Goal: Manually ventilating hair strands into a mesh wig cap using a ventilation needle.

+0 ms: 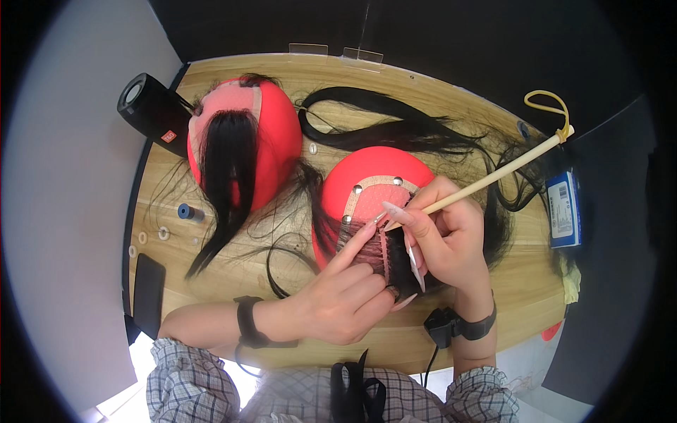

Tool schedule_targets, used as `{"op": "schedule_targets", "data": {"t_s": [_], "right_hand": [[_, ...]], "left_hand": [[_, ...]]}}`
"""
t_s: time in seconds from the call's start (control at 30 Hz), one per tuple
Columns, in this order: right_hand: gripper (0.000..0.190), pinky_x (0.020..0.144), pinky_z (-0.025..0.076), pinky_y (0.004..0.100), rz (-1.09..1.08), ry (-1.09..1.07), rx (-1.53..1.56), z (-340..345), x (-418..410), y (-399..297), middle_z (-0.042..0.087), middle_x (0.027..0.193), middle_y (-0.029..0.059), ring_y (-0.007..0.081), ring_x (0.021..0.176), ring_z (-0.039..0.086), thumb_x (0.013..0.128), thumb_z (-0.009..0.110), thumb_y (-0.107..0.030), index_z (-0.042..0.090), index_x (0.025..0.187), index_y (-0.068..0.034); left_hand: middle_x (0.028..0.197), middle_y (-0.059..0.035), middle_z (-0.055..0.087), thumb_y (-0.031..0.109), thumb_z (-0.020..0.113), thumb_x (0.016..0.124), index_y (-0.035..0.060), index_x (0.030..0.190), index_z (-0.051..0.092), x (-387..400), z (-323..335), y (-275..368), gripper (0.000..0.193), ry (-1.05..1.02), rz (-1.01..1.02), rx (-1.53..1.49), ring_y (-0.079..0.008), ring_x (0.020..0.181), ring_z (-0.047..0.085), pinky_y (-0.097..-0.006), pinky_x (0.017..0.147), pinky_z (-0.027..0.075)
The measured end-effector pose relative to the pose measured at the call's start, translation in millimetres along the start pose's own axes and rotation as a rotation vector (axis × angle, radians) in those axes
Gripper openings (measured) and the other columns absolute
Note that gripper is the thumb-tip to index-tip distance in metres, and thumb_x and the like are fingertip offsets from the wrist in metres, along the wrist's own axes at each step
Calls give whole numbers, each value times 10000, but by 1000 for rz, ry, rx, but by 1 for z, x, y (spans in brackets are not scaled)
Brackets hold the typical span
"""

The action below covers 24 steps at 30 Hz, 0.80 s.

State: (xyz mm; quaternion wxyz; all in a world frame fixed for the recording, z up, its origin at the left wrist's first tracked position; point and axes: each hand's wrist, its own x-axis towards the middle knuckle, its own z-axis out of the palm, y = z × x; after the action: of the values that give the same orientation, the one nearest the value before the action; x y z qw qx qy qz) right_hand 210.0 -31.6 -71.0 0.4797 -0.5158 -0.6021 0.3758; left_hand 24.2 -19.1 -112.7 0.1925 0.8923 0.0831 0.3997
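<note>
A red rounded wig block [370,161] stands before me, with a pale mesh wig base [376,203] on it, edged in beige tape and fixed by several round-headed pins. My right hand [449,232] holds a slender wooden stick [494,176] like a pencil, its lower tip at the mesh; a yellow rubber band is tied at its upper end. My left hand [344,296] presses the base with its index finger beside that tip, touching black hair; whether the other fingers hold strands is unclear. Black hair [400,259] hangs from the base between the hands.
A second red wig block [280,148] with mesh and black hair stands at the left, beside a black cylindrical speaker [153,111]. Behind lies a black hair bundle [359,95]. A blue thread spool [190,212], small rings, a dark phone-like slab [149,291] and a blue-white box [564,211] lie around.
</note>
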Motion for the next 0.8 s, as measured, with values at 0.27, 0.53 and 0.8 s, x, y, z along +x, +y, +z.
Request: {"op": "schedule_targets", "data": {"t_s": [0.27, 0.53, 0.8], "right_hand": [[111, 488, 400, 165, 10, -3, 22, 0, 0, 0, 607, 703, 37, 26, 547, 506, 927, 621, -18, 555, 840, 5], [112, 468, 384, 161, 38, 16, 111, 2, 0, -1, 597, 694, 32, 21, 525, 496, 925, 623, -17, 558, 836, 2], [115, 442, 364, 159, -22, 31, 0, 2, 1, -1, 578, 649, 11, 16, 493, 483, 921, 628, -16, 559, 829, -1]], "left_hand": [[650, -70, 517, -18, 634, 637, -19, 697, 588, 0, 0, 0, 76, 7, 5, 4, -169, 538, 491, -651, 1063, 355], [644, -36, 342, 37, 631, 686, -2, 718, 549, 0, 2, 0, 97, 16, 3, 3, -173, 568, 418, -635, 1067, 364], [647, -67, 516, -11, 651, 633, -19, 714, 602, 0, -1, 1, 95, -22, -7, -2, -171, 544, 501, -644, 1066, 352]]}}
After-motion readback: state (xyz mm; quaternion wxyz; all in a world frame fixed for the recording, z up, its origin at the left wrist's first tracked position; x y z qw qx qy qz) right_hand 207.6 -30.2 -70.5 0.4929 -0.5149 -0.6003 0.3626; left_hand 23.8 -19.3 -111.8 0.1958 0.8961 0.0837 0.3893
